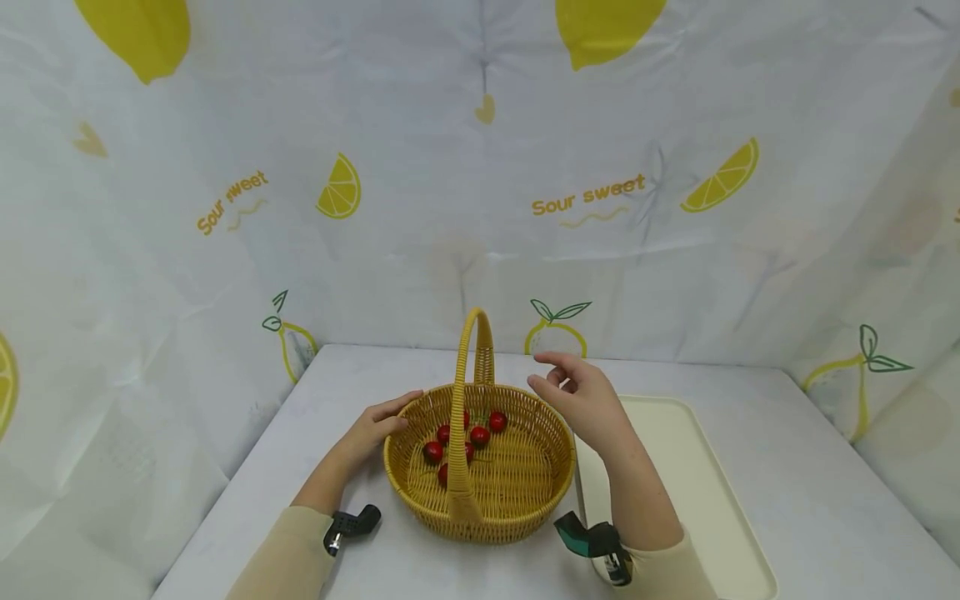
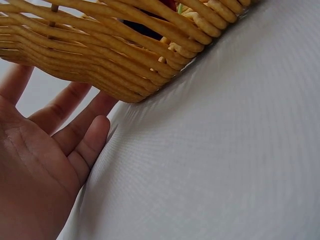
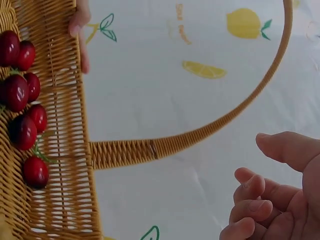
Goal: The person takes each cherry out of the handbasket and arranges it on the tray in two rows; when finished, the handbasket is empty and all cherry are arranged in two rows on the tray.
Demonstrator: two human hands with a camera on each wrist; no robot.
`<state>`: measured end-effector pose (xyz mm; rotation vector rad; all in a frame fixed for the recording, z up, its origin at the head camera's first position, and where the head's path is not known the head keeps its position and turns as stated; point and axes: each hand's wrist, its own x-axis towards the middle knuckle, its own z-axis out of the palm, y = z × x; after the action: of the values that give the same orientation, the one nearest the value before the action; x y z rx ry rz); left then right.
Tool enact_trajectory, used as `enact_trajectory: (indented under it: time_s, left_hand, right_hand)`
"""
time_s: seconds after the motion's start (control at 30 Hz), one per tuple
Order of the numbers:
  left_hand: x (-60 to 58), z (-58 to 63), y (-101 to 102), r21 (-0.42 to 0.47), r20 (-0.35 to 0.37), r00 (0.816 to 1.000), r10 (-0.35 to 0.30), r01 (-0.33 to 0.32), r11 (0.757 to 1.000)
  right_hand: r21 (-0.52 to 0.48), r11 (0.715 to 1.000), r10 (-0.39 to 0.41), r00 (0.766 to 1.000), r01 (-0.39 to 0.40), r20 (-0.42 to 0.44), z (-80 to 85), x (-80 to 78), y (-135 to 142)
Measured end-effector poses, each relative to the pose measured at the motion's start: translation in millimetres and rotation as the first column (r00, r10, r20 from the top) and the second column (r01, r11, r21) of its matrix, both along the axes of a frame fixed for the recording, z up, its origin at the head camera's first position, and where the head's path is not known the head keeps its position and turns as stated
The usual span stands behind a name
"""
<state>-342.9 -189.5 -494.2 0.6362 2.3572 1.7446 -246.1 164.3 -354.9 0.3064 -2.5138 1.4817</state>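
Observation:
A yellow-brown wicker basket (image 1: 517,487) with a tall arched handle (image 1: 459,433) stands on the table. Several glossy dark red fruits (image 1: 480,436) with green stems, resembling cherries, lie inside it, mostly toward the left. My left hand (image 1: 367,432) grips the basket's left rim, its thumb over the edge and its other fingers along the outer wall. Over the basket's right rim hovers my right hand (image 1: 588,404), apart from it. In the right wrist view, that hand's fingers (image 3: 250,205) are loosely bent and hold nothing.
A cream-coloured tray (image 1: 686,467) lies right of the basket, partly covered by my right forearm. The white table (image 1: 817,467) ends at a lemon-printed cloth (image 1: 420,275) behind and at both sides.

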Motion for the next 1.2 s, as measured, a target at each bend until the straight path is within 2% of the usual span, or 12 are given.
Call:
enact_trajectory:
  time_s: [0.3, 0.63, 0.87, 1.07, 1.2]
  left_hand:
    - [0.7, -1.5, 0, -0.006, -0.008, 1.0, 0.002, -0.002, 1.0]
    - [-1.7, -2.4, -1, -0.005, 0.014, 1.0, 0.012, -0.012, 1.0]
    - [-1.6, -2.8, -1, -0.008, 0.008, 1.0, 0.008, -0.008, 1.0]
    - [-3.5, -1.5, -1, -0.027, -0.011, 1.0, 0.011, -0.012, 1.0]
    - [-4.3, -2.4, -2, -0.022, 0.007, 1.0, 0.014, -0.014, 1.0]
  right_hand:
    - [-0.005, 0.987, 0.162, 0.984, -0.162, 0.069, -7.9, 4.4, -32]
    - [-0.016, 0.969, 0.247, 0.964, -0.246, 0.103, -17.3, 6.1, -52]
    - [-0.006, 0.946, 0.322, 0.94, -0.323, 0.116, -25.2, 8.3, -65]
    - [0.055, 0.94, 0.33, 0.937, -0.338, 0.116, -33.6, 7.4, -77]
    - [0.107, 0.94, 0.305, 0.939, -0.324, 0.157, -41.0, 6.3, -87]
